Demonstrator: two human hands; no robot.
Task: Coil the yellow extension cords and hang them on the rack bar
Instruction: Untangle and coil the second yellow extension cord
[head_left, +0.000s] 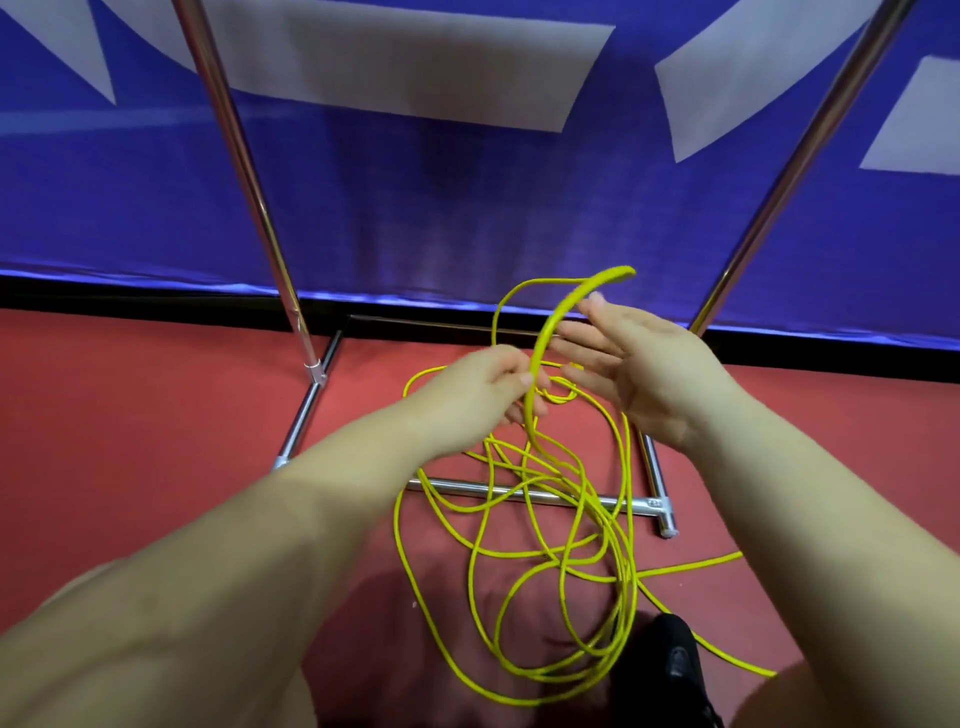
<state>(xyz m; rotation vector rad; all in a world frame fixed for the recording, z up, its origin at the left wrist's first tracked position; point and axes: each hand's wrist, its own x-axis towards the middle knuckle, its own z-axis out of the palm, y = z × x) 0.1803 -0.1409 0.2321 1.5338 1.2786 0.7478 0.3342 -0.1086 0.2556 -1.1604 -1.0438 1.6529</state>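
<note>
A long yellow extension cord lies in loose tangled loops on the red floor below my hands, draped over the rack's base. My left hand is shut on a stretch of the cord, which arcs up from it to a free curved end in front of my right hand. My right hand is open, fingers spread, just right of that arc and touching it at most lightly. The rack's two chrome uprights rise left and right; its top bar is out of view.
The rack's chrome base bars lie on the floor under the cord. A blue and white banner hangs right behind the rack. My black shoe stands at the bottom beside a cord strand running off to the right.
</note>
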